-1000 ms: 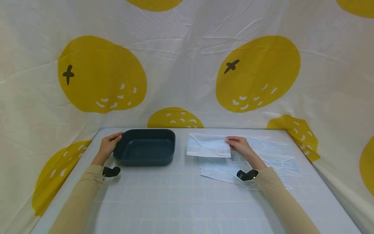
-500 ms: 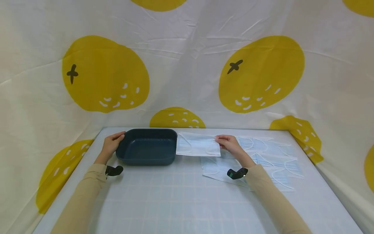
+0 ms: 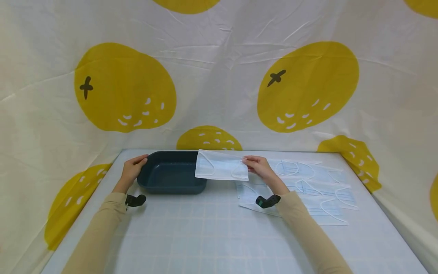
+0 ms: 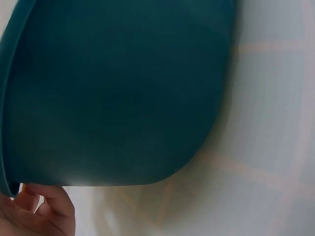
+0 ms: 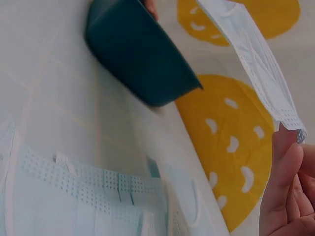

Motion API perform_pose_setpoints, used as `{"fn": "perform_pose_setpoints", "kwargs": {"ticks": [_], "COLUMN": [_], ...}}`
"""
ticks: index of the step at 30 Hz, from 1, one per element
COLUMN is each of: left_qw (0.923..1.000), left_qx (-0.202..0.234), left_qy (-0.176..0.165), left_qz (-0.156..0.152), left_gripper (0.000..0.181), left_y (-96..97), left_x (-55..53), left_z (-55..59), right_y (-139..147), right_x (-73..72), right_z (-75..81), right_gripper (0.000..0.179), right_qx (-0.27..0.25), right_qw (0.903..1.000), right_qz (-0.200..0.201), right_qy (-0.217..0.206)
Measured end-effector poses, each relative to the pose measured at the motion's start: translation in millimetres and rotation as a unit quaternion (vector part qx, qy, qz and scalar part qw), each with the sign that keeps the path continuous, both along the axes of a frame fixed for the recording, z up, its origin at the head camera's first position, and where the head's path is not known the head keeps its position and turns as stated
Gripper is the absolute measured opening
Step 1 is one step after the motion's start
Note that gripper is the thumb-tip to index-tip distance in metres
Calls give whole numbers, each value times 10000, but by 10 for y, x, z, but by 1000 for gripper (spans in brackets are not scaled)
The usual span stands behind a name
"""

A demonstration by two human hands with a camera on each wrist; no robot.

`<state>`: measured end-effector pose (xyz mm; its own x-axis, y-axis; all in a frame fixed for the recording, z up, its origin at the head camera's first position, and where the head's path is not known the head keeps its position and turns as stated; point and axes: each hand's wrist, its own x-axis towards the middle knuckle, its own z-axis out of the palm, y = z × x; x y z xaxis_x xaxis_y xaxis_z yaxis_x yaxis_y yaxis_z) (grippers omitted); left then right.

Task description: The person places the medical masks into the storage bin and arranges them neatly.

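My right hand (image 3: 259,167) pinches a light blue face mask (image 3: 220,165) at its right end. The mask is spread flat with its white ear loops showing, and its left part overlaps the right side of a dark teal rectangular tub (image 3: 171,189) in the head view. From the right wrist, the mask (image 5: 251,59) rises from between thumb and fingers, higher than the tub (image 5: 133,54). My left hand (image 3: 131,171) grips the tub's left rim near the back corner; in the left wrist view its curled fingers (image 4: 56,201) sit just under the rim.
Several more face masks (image 3: 325,205) lie overlapping on the right of the table (image 3: 191,236), partly under my right forearm. A white cloth (image 3: 219,76) with yellow fruit prints hangs behind the table and along its sides.
My right hand has carried the mask leftward from above the other masks to the tub's right side, raising it slightly. My left hand stays at the tub's rim.
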<state>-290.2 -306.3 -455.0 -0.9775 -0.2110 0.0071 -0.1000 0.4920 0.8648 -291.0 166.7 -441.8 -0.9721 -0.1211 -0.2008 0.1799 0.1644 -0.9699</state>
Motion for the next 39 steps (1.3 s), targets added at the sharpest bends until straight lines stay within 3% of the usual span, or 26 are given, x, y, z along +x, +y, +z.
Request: {"fn": "perform_pose_setpoints", "kwargs": {"ticks": [12, 20, 28, 39], "left_qw": [9999, 9997, 9995, 9994], "left_qx": [153, 219, 298, 316], "left_qy": [12, 36, 52, -30], "left_qz": [-2, 85, 102, 133], "left_gripper": [45, 43, 43, 42], "left_y": [4, 21, 16, 21], "left_x": [8, 48, 30, 10], "left_z": [-21, -11, -12, 13], "right_y": [-271, -504, -701, -949], "right_x": [-40, -25, -44, -101], "right_z": [-9, 19, 24, 82], "right_gripper": [41, 38, 37, 36], "right_qx": [-283, -200, -442, -405], "right_qw": [9995, 9995, 9987, 9987], "right_qz": [117, 236, 258, 299], "right_qy": [-88, 22, 61, -15]}}
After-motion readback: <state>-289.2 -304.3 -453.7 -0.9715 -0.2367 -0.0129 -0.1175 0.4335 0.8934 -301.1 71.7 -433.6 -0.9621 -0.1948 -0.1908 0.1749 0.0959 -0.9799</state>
